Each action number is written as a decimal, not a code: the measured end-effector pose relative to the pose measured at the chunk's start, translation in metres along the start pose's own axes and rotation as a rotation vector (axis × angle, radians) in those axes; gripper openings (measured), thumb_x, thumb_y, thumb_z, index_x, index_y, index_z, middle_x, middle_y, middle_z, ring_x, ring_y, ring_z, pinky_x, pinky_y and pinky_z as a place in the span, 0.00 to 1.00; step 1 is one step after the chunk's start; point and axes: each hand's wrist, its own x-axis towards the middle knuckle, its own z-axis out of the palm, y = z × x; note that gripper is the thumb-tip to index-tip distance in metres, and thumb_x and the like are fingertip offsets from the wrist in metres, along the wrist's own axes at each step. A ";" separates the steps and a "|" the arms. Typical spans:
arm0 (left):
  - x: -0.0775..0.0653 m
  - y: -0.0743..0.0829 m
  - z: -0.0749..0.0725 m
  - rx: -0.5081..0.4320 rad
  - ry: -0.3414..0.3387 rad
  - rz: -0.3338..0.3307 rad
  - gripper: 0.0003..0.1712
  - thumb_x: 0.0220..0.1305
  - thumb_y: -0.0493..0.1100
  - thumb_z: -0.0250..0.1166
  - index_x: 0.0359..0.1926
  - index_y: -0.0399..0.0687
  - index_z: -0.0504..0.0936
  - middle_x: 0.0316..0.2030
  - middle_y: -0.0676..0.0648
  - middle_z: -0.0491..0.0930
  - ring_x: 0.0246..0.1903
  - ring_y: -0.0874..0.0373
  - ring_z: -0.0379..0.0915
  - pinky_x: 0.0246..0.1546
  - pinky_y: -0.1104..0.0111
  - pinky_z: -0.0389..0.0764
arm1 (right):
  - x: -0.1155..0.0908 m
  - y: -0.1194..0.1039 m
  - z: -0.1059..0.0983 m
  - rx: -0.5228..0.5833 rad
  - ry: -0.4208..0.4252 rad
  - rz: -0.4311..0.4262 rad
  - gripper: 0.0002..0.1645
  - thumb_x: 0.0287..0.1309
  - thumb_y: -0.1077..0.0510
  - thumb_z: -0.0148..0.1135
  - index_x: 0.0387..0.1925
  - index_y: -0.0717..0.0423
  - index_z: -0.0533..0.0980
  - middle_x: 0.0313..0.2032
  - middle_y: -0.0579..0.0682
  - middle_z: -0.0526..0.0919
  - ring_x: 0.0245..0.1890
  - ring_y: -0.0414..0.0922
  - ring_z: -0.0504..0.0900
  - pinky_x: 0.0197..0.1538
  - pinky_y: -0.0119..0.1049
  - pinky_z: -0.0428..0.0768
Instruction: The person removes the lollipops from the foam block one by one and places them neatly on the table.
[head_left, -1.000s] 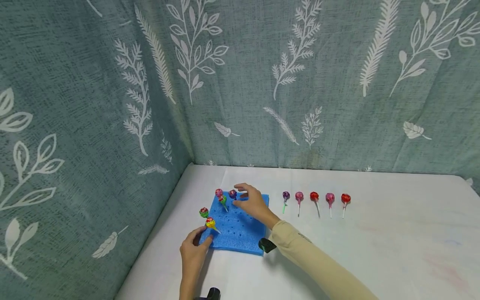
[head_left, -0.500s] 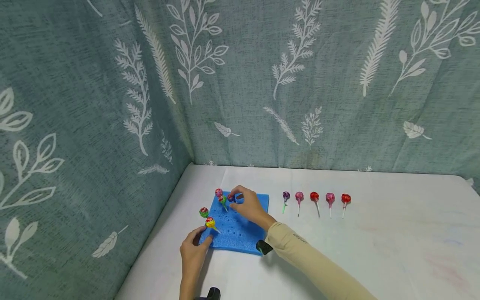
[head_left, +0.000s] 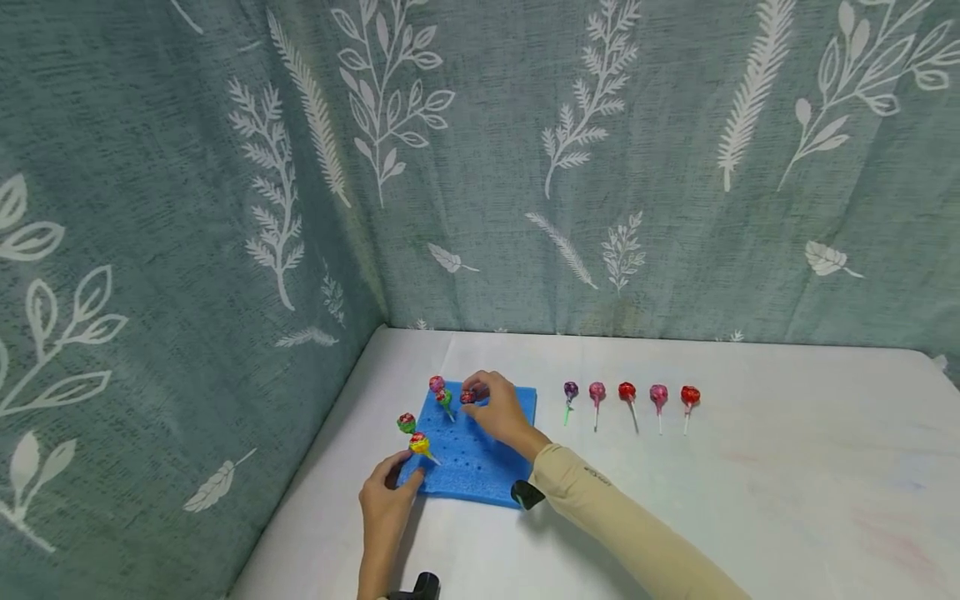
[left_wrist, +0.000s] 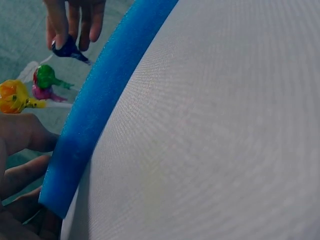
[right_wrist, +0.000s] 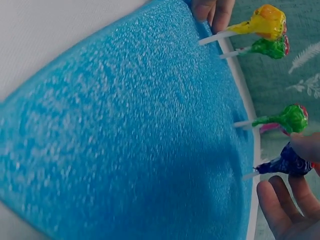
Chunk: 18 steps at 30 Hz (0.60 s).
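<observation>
A blue foam board with rows of small holes lies on the table. My left hand grips its near left corner, thumb on the near side and fingers along the left side. At the board's far part, my right hand pinches the wrapped head of a dark blue lollipop. The white stick of that lollipop meets the foam in the right wrist view. Along the board's left side stand a yellow lollipop, a green lollipop, another green lollipop and a pink lollipop.
To the right of the board, a row of lollipops lies on the white table: a purple lollipop, two pink ones and two red ones. A leaf-patterned curtain borders the table at the back and left.
My right hand has moved slightly left, and its fingers have come together on the dark blue lollipop's head, which sits slightly lower in view. My left hand keeps its place on the board.
</observation>
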 end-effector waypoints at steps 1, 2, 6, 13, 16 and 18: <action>0.000 0.000 0.000 -0.002 0.000 0.001 0.20 0.53 0.37 0.68 0.50 0.40 0.81 0.51 0.37 0.77 0.52 0.43 0.73 0.56 0.54 0.73 | 0.000 0.000 -0.001 -0.001 0.008 0.004 0.14 0.53 0.66 0.66 0.43 0.60 0.77 0.40 0.54 0.76 0.41 0.50 0.78 0.44 0.43 0.79; 0.000 0.000 0.000 -0.004 0.004 0.003 0.20 0.53 0.37 0.69 0.50 0.40 0.81 0.51 0.37 0.78 0.52 0.43 0.73 0.55 0.54 0.73 | 0.001 0.000 -0.002 -0.002 0.015 0.004 0.13 0.53 0.66 0.66 0.43 0.60 0.78 0.39 0.54 0.77 0.40 0.49 0.78 0.43 0.43 0.79; 0.000 0.000 0.000 -0.010 0.004 -0.003 0.21 0.53 0.36 0.68 0.50 0.40 0.81 0.51 0.38 0.77 0.53 0.43 0.73 0.56 0.55 0.73 | 0.002 -0.003 -0.003 -0.002 0.022 0.002 0.12 0.54 0.65 0.66 0.42 0.60 0.78 0.38 0.53 0.78 0.39 0.49 0.79 0.42 0.42 0.79; 0.001 -0.003 0.001 -0.009 -0.004 0.000 0.21 0.54 0.37 0.68 0.51 0.40 0.80 0.51 0.38 0.77 0.53 0.43 0.73 0.56 0.55 0.73 | 0.003 -0.003 -0.001 -0.004 0.025 -0.026 0.12 0.53 0.67 0.66 0.41 0.61 0.78 0.37 0.54 0.78 0.39 0.50 0.80 0.43 0.43 0.80; 0.001 -0.003 0.000 -0.003 0.000 0.006 0.21 0.54 0.36 0.68 0.51 0.40 0.80 0.51 0.37 0.77 0.53 0.43 0.72 0.56 0.55 0.72 | 0.004 -0.003 -0.001 0.000 0.025 -0.039 0.12 0.54 0.67 0.65 0.42 0.62 0.78 0.38 0.54 0.78 0.40 0.50 0.80 0.43 0.44 0.80; 0.001 -0.003 0.000 -0.002 0.004 0.010 0.20 0.54 0.36 0.68 0.51 0.39 0.80 0.51 0.38 0.77 0.53 0.43 0.72 0.56 0.54 0.72 | 0.004 -0.004 -0.001 0.007 0.030 -0.049 0.12 0.54 0.67 0.65 0.42 0.61 0.78 0.38 0.53 0.78 0.40 0.50 0.80 0.43 0.43 0.80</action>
